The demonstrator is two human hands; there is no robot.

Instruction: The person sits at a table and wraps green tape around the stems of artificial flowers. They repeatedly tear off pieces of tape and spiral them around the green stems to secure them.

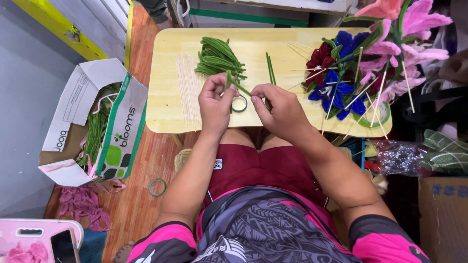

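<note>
Far left, at 9 o'clock from the hands: an open cardboard box [92,129] on the floor, holding green stems, with pink scraps [83,204] on the boards below it and a loose ring of green tape [157,187] at about 7 o'clock. Bottom left corner: a pink tray [29,241] with a dark phone [64,246] on it.

Centre: a low pale wooden tabletop [165,73]. On its left part lies a row of thin bare wooden sticks [187,90]; at 12 o'clock from the hands lies a heap of green wrapped stems [218,58], and just right of it a pair of single green stems [270,68].

The left hand [214,104] has its fingers pinched on the bent upper end of a green stem [237,84]. This stem sits above the front part of the tabletop, between the two hands. The right hand [280,109] has its fingers closed on the lower end of the same green stem. Beneath the stem, flat on the tabletop, lies a small roll of green tape [239,104].

Right, at 2 o'clock from the hands: a bunch of handmade flowers [341,73], dark red, blue and pink, mounted on sticks and lying across the right end of the tabletop. A second tape roll [382,117] lies partly under them. Far right: a clear crinkled bag [397,157] and folded green leaves [446,153].
</note>
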